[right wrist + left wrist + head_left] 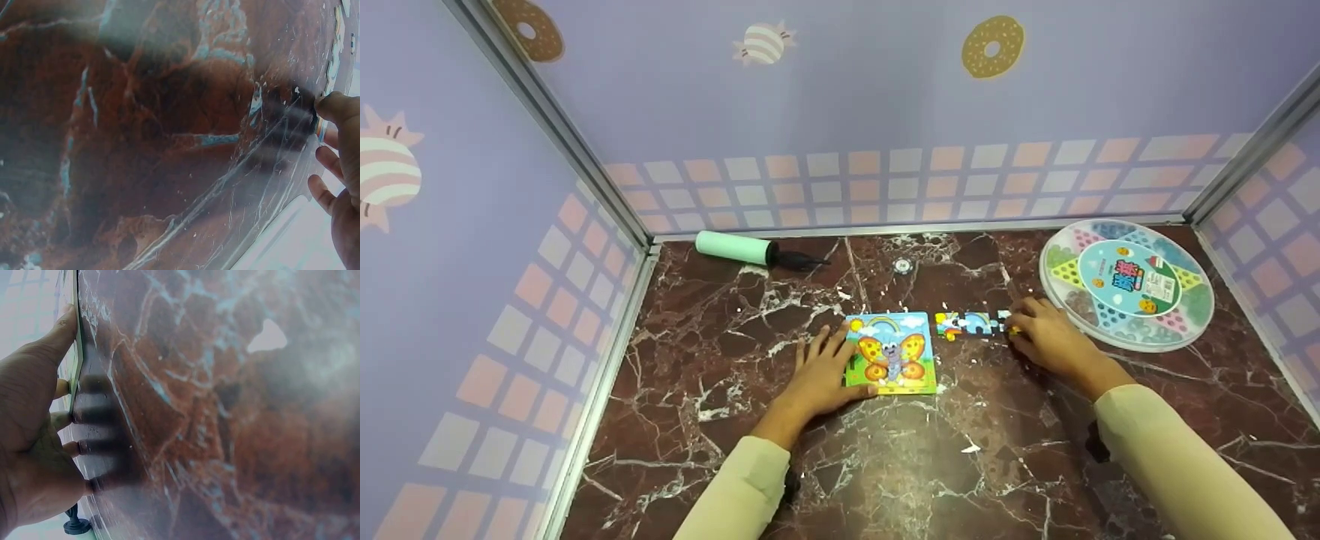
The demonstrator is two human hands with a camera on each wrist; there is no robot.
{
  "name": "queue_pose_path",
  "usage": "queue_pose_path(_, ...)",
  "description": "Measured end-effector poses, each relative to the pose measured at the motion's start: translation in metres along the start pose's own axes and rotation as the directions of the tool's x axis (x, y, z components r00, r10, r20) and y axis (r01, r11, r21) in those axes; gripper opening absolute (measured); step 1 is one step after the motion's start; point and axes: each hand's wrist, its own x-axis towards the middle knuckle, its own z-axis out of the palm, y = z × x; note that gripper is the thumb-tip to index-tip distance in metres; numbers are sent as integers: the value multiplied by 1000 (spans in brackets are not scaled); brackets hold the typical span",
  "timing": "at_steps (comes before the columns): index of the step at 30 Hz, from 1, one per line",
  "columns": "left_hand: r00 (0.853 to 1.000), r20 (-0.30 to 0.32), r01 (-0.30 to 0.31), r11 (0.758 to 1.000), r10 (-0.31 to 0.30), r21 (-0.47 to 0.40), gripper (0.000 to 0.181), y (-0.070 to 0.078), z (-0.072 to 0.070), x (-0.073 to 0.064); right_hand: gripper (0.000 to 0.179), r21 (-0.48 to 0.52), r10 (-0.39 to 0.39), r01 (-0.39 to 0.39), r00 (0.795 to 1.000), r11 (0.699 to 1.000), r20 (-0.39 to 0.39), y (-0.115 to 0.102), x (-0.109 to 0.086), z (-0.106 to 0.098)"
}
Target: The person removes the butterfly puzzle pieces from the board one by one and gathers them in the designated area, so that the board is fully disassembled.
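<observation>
A square butterfly picture puzzle (911, 369) lies flat on the marble-patterned surface. My left hand (821, 375) rests at its left side, fingers spread, the thumb across the lower left corner. In the left wrist view the thumb (63, 329) lies over the puzzle board's edge, with the other fingertips down beside it. To the right of the board, a few loose jigsaw pieces (978, 324) with rainbow and cloud prints form a short row. At the row's right end my right hand (1050, 337) pinches a jigsaw piece (320, 129) between thumb and fingers, which mostly hide it.
A round, clear-lidded Chinese checkers set (1129, 285) stands right behind my right hand. A mint-green hand pump (735, 248) with a black nozzle lies at the back left. Near the back wall is a small round token (903, 265). Patterned panels enclose the back and sides.
</observation>
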Motion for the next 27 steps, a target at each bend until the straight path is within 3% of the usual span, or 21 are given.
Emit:
queue_pose_path(7, 1000, -6, -2, 1000, 3, 5, 89, 0, 0, 0, 16, 20, -19, 19, 1000, 1000, -8, -1, 2, 0)
queue_pose_path(18, 1000, -8, -9, 1000, 9, 9, 92, 1, -1, -1, 15, 7, 18, -19, 999, 1000, 41, -4, 2, -3)
queue_pose_path(27, 1000, -21, -23, 1000, 23, 14, 80, 0, -1, 0, 12, 28, 40, -41, 999, 999, 37, -4, 1, -1)
